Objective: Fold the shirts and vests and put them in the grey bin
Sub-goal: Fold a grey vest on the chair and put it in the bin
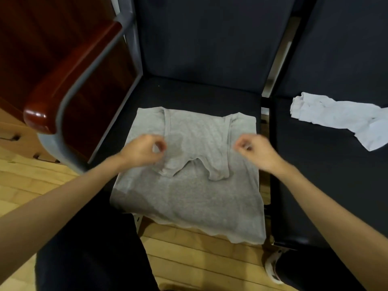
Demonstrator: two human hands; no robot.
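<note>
Legible text, labels, brands, numbers, signs: none. Grey vest (189, 185): plain fabric, no print or tag showing. White garment (336, 118): no marking readable. Dark chair seat (189, 93) and wooden armrest (69, 80): unmarked.

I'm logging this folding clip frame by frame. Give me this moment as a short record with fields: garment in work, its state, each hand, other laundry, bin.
garment in work: grey vest, lying on the dark chair seat
state: straps folded down over the body; hem hangs over the seat's front edge
left hand: fingers curled, over the vest's left side; grip blurred
right hand: fingers curled, over the vest's right side; grip blurred
other laundry: white garment, crumpled on the next seat
bin: not in view
</note>
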